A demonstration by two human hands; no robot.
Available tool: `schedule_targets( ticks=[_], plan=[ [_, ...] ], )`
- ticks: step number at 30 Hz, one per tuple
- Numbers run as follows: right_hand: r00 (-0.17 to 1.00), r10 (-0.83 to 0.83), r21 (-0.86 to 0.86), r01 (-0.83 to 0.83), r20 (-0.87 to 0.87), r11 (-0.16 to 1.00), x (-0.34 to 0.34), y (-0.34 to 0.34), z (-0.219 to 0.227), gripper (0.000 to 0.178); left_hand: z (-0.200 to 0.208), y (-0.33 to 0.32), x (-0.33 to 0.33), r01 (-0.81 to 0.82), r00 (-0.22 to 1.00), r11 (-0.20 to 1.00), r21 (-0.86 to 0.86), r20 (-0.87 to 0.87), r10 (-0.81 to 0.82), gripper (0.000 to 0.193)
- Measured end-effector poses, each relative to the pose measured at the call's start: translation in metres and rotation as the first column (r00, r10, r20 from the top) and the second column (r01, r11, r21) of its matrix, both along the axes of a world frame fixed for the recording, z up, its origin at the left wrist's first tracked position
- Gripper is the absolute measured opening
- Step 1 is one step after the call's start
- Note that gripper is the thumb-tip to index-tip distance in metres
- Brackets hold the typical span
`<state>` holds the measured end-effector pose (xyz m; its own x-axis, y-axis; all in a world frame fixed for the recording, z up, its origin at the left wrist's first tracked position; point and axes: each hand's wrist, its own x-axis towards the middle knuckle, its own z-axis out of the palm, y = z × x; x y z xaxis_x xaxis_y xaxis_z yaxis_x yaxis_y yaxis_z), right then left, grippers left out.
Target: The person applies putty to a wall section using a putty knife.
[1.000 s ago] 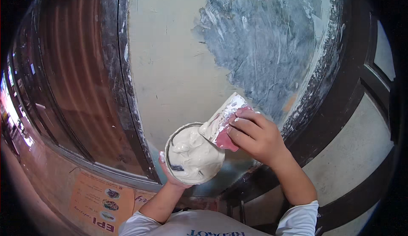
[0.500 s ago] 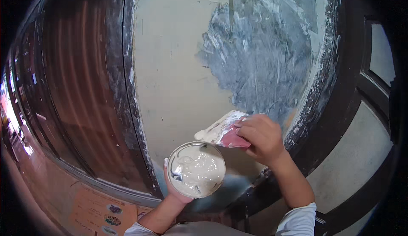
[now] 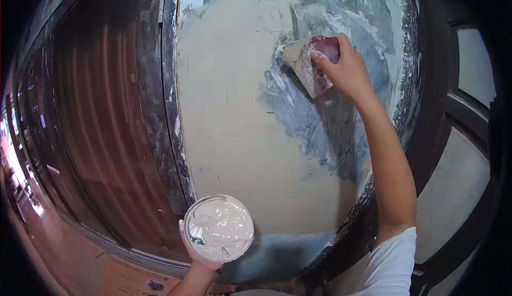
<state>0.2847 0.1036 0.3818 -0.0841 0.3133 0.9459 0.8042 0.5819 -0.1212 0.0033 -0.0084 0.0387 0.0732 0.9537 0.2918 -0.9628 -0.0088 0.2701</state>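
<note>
While paste-filled tub (image 3: 218, 198) in left hand (image 3: 200, 261), scraper (image 3: 306, 66) in right hand (image 3: 348, 68).

Tall dark-brown glazed panel (image 3: 109, 120) at 9 o'clock, reddish-brown vertical folds showing in it. Black upright frame post (image 3: 152, 98) with whitish smears, 10 o'clock, just right of the panel. Glossy reddish-brown floor (image 3: 64, 237) at 8 o'clock. Orange-brown flat printed sheet (image 3: 125, 277) with a dark oval picture, between 7 and 8 o'clock, cut off by lower edge. Overexposed white-pink bright patch (image 3: 13, 149), far out at 9, details unreadable. Dark-brown panelled door (image 3: 440, 106) at 3 o'clock; pale-grey flat upper inset (image 3: 476, 64) between 2 and 3, pale-grey curved-looking lower inset (image 3: 453, 194) between 3 and 4.
</note>
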Motion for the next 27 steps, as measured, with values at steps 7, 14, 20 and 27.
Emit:
schedule_targets(
  ticks=[7,14,20,27],
  plan=[
    [0.982,-0.178,0.127,0.170,0.057,0.977,0.009,0.015,0.032,0.054,-0.009,0.001,-0.020,-0.032,0.998,0.999,-0.009,-0.058,0.032,0.082],
    [0.988,-0.109,0.128,0.095,0.110,0.987,-0.003,-0.001,0.024,0.050,-0.012,-0.001,-0.027,-0.060,0.997,0.998,-0.037,-0.049,0.058,0.081],
    [0.951,-0.257,0.129,0.237,0.170,0.963,-0.005,0.007,0.034,0.053,-0.015,0.000,-0.029,-0.004,0.999,1.000,-0.017,-0.032,0.003,0.081],
    [0.965,-0.151,0.116,0.128,0.215,0.985,-0.010,0.008,0.048,0.059,-0.014,0.001,-0.027,0.021,1.000,0.997,-0.069,0.019,-0.020,0.081]
  ],
)
